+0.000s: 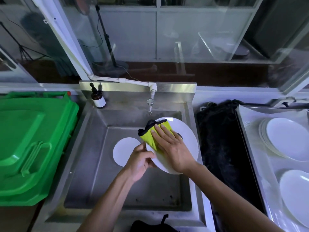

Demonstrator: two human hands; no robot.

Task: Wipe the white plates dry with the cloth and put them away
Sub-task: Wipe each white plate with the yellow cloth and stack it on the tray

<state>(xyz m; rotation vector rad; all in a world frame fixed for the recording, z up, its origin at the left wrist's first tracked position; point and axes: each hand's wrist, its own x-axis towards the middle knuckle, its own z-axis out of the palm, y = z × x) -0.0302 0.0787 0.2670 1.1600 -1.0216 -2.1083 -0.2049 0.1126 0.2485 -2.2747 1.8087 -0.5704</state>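
Over the steel sink [93, 148] I hold a large white plate [187, 136], tilted. My left hand [140, 163] grips its lower left rim, thumb on top. My right hand [172, 148] lies flat on the plate's face, fingers straight, pressing a yellow cloth with black edging [150, 133] against it. A smaller white plate [122, 151] lies on the sink floor, partly hidden behind my left hand. On the right, a metal tray [250, 141] carries a stack of white plates [284, 138] and another white plate [297, 195] nearer me.
A tap [150, 104] hangs just above the held plate's far edge. A brown pump bottle [97, 97] stands at the sink's back left corner. A green plastic bin lid [30, 144] fills the left. Dark netting [220, 144] lies between sink and tray.
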